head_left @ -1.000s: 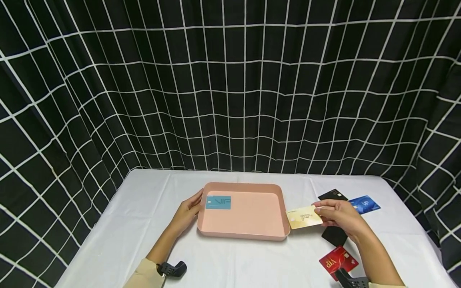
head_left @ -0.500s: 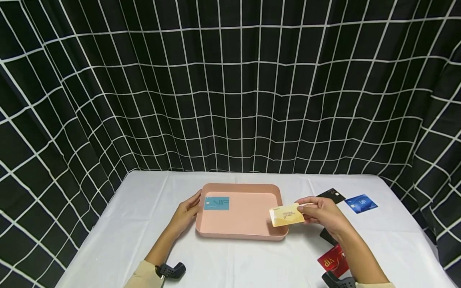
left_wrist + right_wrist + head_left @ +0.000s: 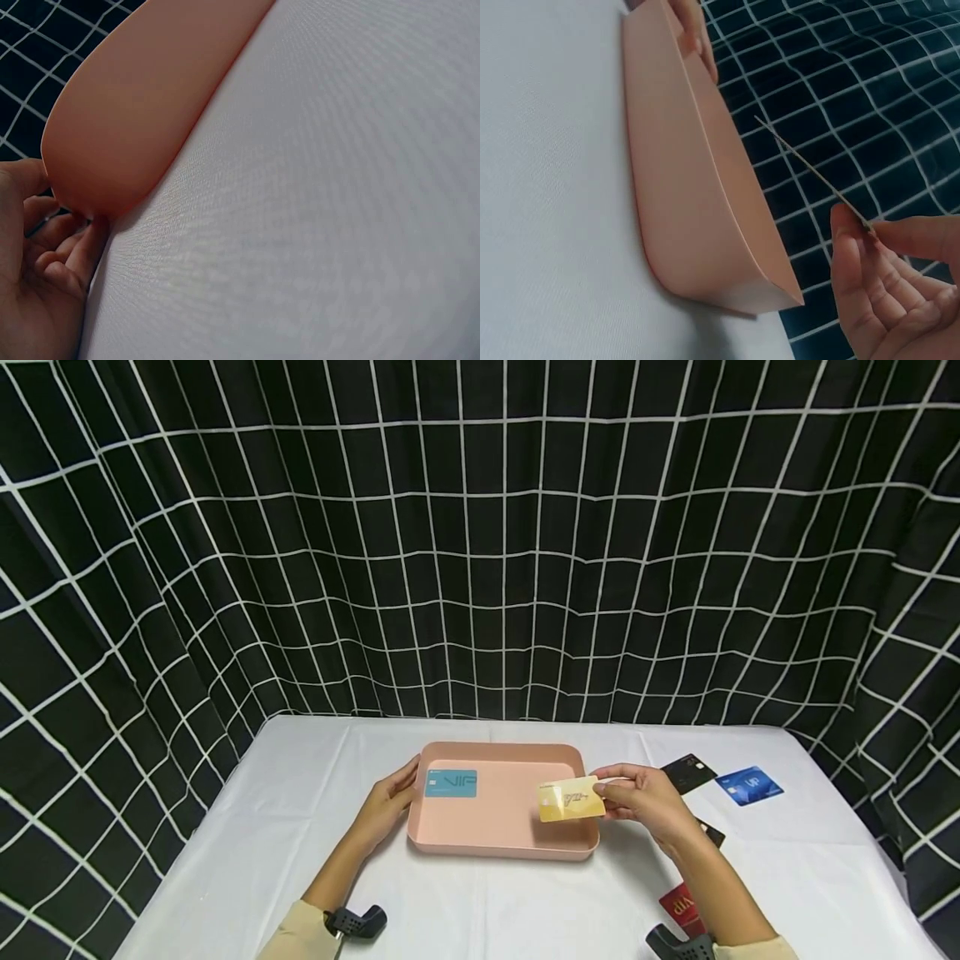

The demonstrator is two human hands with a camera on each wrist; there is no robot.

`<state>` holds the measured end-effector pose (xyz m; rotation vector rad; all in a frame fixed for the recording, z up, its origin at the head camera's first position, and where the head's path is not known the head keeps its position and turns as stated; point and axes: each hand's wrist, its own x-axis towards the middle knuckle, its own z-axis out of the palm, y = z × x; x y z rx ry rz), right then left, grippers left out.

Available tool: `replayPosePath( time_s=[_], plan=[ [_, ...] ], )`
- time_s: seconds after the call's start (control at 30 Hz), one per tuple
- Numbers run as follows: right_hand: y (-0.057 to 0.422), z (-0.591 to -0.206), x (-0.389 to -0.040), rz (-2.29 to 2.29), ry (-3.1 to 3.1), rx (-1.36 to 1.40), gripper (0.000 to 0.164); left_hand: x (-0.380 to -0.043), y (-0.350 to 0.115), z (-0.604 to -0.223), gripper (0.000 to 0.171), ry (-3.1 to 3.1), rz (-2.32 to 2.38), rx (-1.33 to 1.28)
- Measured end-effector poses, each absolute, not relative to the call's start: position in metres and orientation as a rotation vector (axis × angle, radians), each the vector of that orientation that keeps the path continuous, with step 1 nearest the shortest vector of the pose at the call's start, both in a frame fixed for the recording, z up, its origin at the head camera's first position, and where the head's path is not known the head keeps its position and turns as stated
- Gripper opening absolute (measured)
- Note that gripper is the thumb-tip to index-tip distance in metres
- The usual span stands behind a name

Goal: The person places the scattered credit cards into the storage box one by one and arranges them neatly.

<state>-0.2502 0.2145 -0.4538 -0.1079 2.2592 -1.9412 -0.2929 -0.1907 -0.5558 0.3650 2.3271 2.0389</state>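
Note:
A pink rectangular tray (image 3: 517, 850) lies on the white-covered table. Inside it at the left is a teal VIP card (image 3: 451, 783). My left hand (image 3: 386, 806) holds the tray's left side; in the left wrist view, its thumb is at the rim and its curled fingers (image 3: 56, 251) meet the lower wall. My right hand (image 3: 648, 802) pinches a yellow card (image 3: 572, 799) by its right end, over the tray's right part. The right wrist view shows this card (image 3: 810, 166) edge-on, above the rim, between thumb and fingers.
Right of the tray lie a black card (image 3: 688, 773), a blue card (image 3: 750, 786), another dark card (image 3: 711, 832) and a red VIP card (image 3: 682, 908), the last two partly hidden by the right arm. A black grid-patterned curtain (image 3: 480, 568) surrounds the table.
My right hand has carried the yellow card leftward from beside the tray's right edge to over its interior. My left hand keeps its place at the tray.

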Motion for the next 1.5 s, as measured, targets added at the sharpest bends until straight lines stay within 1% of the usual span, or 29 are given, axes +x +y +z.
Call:
replayPosePath(
  time_s=[0.3,0.73,1.27,1.5],
  plan=[
    [0.203,-0.453,-0.255,-1.922,2.272,-0.096,0.042,-0.293,-0.190,-0.557,0.057,2.326,2.045,0.404],
    [0.194,-0.454,-0.261,-1.932,2.255,-0.086,0.043,-0.293,-0.192,-0.556,0.056,2.330,2.039,0.382],
    [0.180,-0.451,-0.280,-1.890,2.276,-0.049,0.039,-0.294,-0.192,-0.555,0.056,2.324,2.044,0.408],
    [0.173,-0.454,-0.289,-1.914,2.255,-0.043,0.040,-0.294,-0.192,-0.554,0.055,2.345,2.038,0.420]
  ],
)
